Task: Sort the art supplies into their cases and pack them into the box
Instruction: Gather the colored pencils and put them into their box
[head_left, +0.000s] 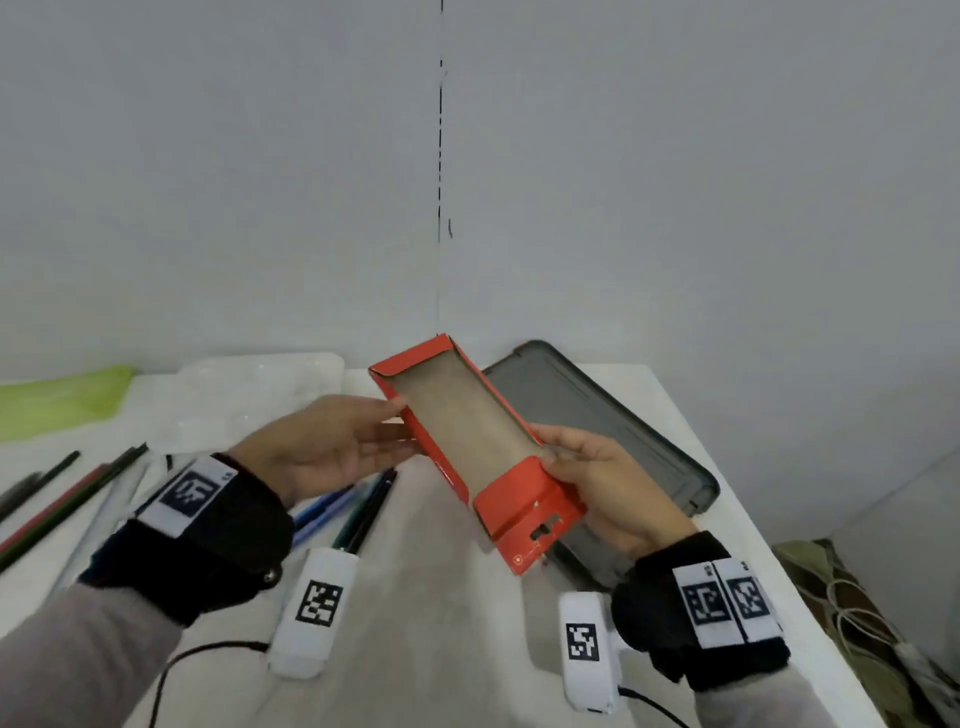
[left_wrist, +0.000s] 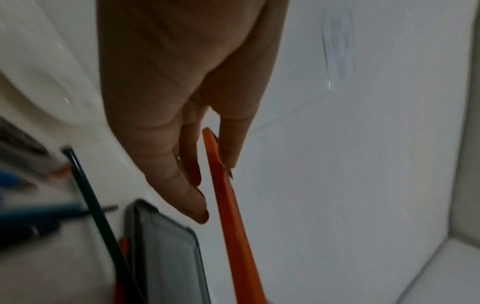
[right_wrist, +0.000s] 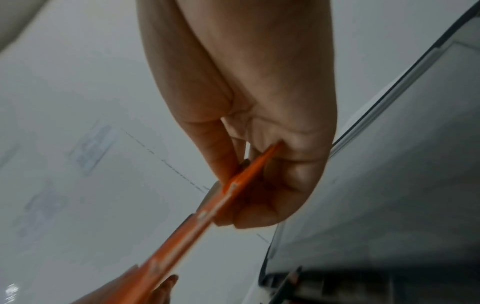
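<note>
Hands (head_left: 332, 447) (head_left: 608, 483) hold red cardboard case (head_left: 467, 436) above white table (head_left: 441, 623).

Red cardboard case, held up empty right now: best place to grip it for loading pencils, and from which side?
Grip the red cardboard case by its long side edges, near the closed flap end, coming from the right as the right hand does. The window face is open and flimsy, so avoid pressing there. The left hand steadies the opposite edge, leaving the far open end free.
</note>
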